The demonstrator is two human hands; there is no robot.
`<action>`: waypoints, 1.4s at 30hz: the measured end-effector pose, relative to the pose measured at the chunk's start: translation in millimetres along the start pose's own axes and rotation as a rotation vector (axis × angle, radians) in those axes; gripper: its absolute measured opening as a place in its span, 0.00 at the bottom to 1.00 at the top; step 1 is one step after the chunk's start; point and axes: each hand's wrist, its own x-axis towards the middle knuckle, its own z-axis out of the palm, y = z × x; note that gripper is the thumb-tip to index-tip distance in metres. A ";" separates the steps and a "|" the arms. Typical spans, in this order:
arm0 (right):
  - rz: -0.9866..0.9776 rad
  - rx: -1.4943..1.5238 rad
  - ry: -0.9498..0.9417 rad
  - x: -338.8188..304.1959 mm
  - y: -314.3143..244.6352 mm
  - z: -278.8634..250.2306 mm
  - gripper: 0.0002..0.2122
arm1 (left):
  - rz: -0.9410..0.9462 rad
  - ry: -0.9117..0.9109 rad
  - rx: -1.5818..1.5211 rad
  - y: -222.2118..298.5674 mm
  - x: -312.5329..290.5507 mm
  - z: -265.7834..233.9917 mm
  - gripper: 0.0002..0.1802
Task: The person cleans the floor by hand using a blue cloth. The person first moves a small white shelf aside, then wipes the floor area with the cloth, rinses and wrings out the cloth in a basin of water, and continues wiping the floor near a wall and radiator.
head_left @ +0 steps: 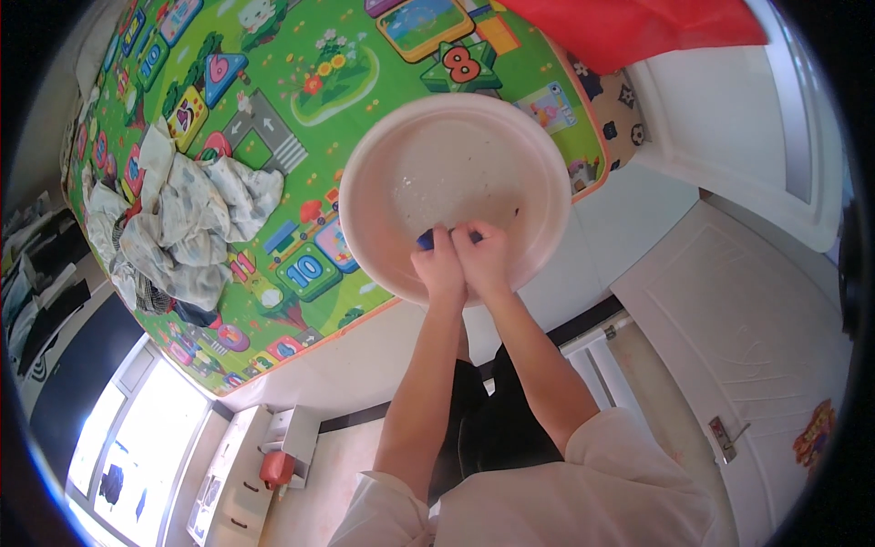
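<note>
A large pale pink basin [354, 187] holds cloudy water [447, 169] with a few bubbles and small dark specks. Over its near side, my left hand [439, 266] and my right hand [484, 258] are pressed together, both closed on a small dark blue cloth [426, 240]. Bits of the cloth stick out beside the fingers of each hand; most of it is hidden, so its exact kind cannot be made out. Both forearms reach in from the near side over the rim.
The basin stands on a green play mat [319, 155] with bright pictures. A heap of pale patterned and darker clothes [187, 219] lies left on it. Red cloth [638, 32] covers the far right corner. A white door [720, 301] is at the right, drawers [239, 483] at lower left.
</note>
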 end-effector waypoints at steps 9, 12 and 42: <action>0.021 0.238 0.070 18.5 11.6 -47.4 0.07 | -0.050 -0.287 -0.375 8.0 2.9 -33.9 0.24; 0.082 0.471 -0.034 17.5 -2.8 -63.5 0.07 | -0.148 -0.384 -0.581 18.8 -5.0 -48.3 0.25; -0.318 0.261 -0.499 -13.9 -118.1 -103.8 0.26 | -0.393 -0.850 0.086 119.2 -83.3 -73.9 0.20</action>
